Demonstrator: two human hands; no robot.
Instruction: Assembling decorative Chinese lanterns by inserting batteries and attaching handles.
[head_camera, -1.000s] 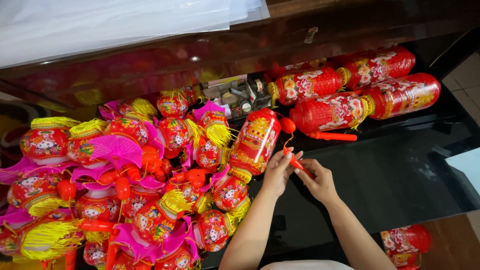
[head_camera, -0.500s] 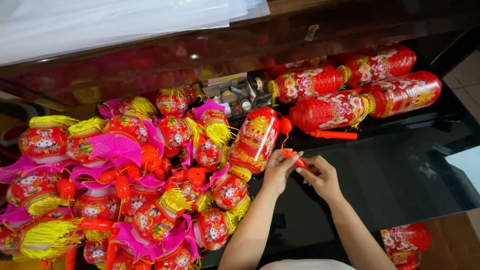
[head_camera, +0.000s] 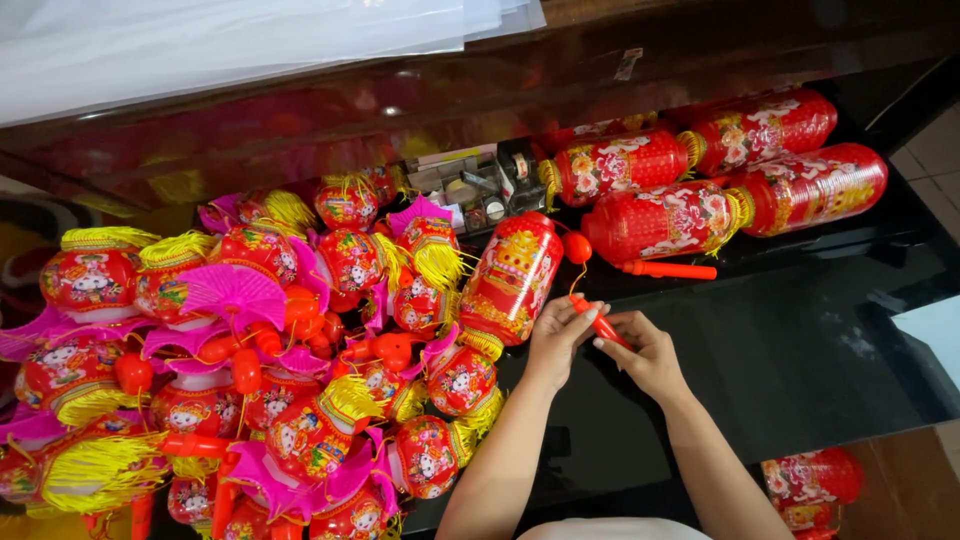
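Note:
My left hand (head_camera: 556, 340) and my right hand (head_camera: 648, 352) meet over a black glossy tabletop (head_camera: 800, 350), both gripping a short red plastic handle stick (head_camera: 598, 322). A thin cord runs from the stick up to a red cylindrical paper lantern (head_camera: 512, 275) with yellow fringe, which lies tilted just left of my left hand. A red ball cap (head_camera: 577, 247) sits at the lantern's top end.
A big heap of small round red lanterns (head_camera: 250, 360) with yellow tassels and pink fans fills the left. Several long red cylindrical lanterns (head_camera: 700, 180) lie at the back right, one loose red handle (head_camera: 668, 269) before them. A small box of bits (head_camera: 470, 185) stands behind. White sheets (head_camera: 200, 40) lie at the top.
My hands have shifted slightly on the red stick; the lantern and everything else stay where they were.

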